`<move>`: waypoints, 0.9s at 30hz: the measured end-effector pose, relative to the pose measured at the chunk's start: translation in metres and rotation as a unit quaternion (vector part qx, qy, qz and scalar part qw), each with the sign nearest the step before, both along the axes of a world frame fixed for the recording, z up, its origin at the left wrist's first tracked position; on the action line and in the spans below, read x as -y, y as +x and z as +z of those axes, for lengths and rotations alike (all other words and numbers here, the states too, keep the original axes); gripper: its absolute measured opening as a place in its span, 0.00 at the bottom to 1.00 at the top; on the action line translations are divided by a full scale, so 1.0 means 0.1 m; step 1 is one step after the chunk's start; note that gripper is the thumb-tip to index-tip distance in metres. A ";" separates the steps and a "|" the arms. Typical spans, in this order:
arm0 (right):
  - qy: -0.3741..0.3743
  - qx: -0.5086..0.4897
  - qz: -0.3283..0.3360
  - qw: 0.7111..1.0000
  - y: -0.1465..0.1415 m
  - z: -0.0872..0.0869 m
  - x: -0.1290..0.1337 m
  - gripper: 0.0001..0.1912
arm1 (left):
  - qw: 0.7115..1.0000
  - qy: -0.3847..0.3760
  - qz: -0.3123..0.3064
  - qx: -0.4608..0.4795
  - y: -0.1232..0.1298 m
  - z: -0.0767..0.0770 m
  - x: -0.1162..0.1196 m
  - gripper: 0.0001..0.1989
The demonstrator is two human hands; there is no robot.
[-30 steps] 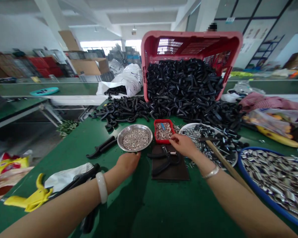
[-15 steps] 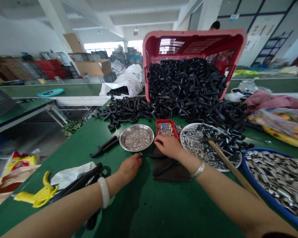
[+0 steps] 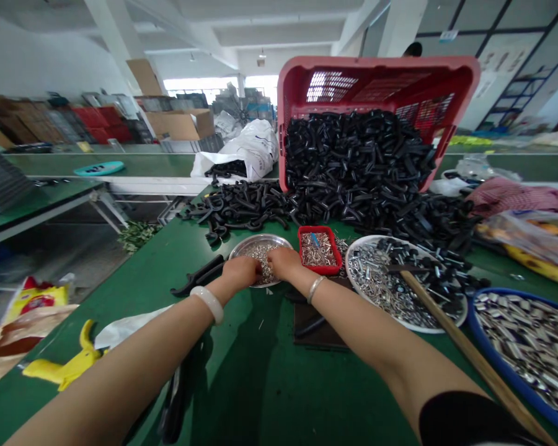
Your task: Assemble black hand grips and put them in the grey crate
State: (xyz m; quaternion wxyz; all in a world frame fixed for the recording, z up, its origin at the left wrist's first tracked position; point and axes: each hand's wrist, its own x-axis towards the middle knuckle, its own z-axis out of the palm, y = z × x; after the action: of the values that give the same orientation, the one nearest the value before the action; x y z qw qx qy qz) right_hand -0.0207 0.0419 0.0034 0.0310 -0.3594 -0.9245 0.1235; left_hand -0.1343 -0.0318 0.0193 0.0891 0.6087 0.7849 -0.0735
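Both of my hands reach into a round steel bowl (image 3: 260,241) heaped with small silver metal parts. My left hand (image 3: 242,271) rests at the bowl's left side, and my right hand (image 3: 283,262) at its right. Their fingertips are hidden, so I cannot tell whether they hold anything. Just right of the bowl stands a small red tray (image 3: 320,249) of short metal pins. A black plier-like tool (image 3: 199,274) lies left of the bowl. A dark mat (image 3: 316,322) lies under my right forearm.
A tilted pink crate (image 3: 376,80) spills a large pile of black curved parts (image 3: 358,173) onto the green table (image 3: 260,371). To the right are a white plate of bolts (image 3: 390,291), a wooden stick (image 3: 465,353) and a blue basin of metal pieces (image 3: 521,353).
My right hand has moved left from the dark mat to the bowl. My left hand has moved up from the bowl's front edge into it. The view has shifted slightly.
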 end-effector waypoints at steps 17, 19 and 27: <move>0.063 -0.073 -0.014 0.995 0.93 0.25 0.09 0.12 | 0.997 0.070 0.015 0.001 -0.04 -0.11 0.01 0.13; 0.075 -0.050 -0.051 0.995 1.27 0.20 0.15 0.11 | 0.997 0.080 0.012 0.004 -0.03 -0.11 -0.01 0.14; 0.095 -0.034 -0.138 0.985 1.93 -0.17 0.37 0.11 | 0.997 0.076 0.033 0.004 0.08 -0.11 -0.09 0.16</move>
State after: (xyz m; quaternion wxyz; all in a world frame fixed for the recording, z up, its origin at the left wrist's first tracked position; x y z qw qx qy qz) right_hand 0.1719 0.0047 -0.0141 0.1126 -0.4750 -0.8717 0.0418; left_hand -0.1267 -0.0226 0.0083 0.0482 0.5880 0.8074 -0.0083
